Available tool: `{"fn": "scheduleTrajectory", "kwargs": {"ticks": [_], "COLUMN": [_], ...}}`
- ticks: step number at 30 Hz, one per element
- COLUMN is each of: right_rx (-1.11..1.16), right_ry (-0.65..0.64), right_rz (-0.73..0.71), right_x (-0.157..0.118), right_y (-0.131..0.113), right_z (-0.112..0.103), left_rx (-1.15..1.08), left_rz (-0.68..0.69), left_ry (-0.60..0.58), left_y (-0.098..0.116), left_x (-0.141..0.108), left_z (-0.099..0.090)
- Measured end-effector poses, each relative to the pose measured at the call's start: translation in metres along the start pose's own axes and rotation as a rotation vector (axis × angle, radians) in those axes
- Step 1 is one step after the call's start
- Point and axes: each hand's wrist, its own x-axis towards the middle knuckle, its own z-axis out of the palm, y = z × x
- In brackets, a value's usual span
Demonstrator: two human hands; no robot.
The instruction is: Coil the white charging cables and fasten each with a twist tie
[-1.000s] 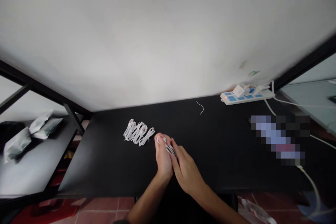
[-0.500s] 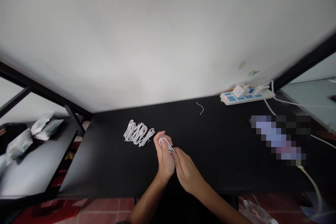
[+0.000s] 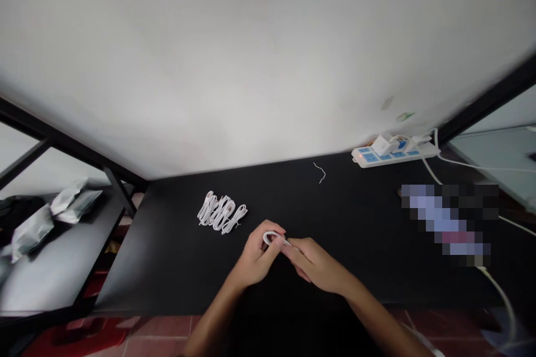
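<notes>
Above the black table's front part, my left hand (image 3: 260, 256) is closed around a coiled white cable (image 3: 268, 236), whose loop shows between thumb and fingers. My right hand (image 3: 315, 263) meets it from the right, its fingers pinched at the cable's other end; the fingertips of both hands are close together and partly hide the coil. To the left on the table lie several bundled white cables (image 3: 221, 212) in a row. A short, thin white tie or string (image 3: 320, 172) rests farther back.
A white power strip (image 3: 393, 155) with plugged-in adapters stands along the wall at the back right. A pixelated object (image 3: 446, 220) lies on the right, with a white cable (image 3: 500, 293) hanging from it. Bagged packages (image 3: 32, 232) lie on the neighbouring table (image 3: 62, 268) at left.
Both hands have come lower and the right one has shifted a little rightward. My left hand has turned, so the cable loop now lies flatter. The bundles have not moved.
</notes>
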Motion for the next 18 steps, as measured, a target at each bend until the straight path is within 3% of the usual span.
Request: {"fn": "scheduleTrajectory", "kwargs": {"ticks": [2, 4, 6, 8, 12, 18], "right_rx": [-0.117, -0.169, -0.134, -0.032, 0.102, -0.146], "right_ry": [-0.077, -0.176, -0.257, -0.251, -0.031, 0.419], "right_rz": [-0.035, -0.032, 0.040, 0.119, 0.159, 0.007], "right_x": [-0.002, -0.002, -0.001, 0.002, 0.009, 0.014], "right_y": [-0.006, -0.008, -0.006, -0.001, 0.010, 0.007], "right_z": [-0.016, -0.027, -0.032, -0.031, -0.022, -0.010], "left_rx": [0.059, 0.087, 0.097, 0.112, 0.182, 0.221], "left_rz": [-0.108, -0.184, -0.198, -0.152, -0.054, -0.026], "left_ry": [-0.190, -0.297, -0.291, -0.205, -0.080, 0.028], "left_y": [0.018, 0.032, 0.036, 0.031, 0.007, -0.015], "left_x": [-0.002, -0.004, -0.007, -0.011, -0.016, -0.010], "left_z": [-0.016, -0.026, -0.028, -0.024, -0.009, 0.008]}}
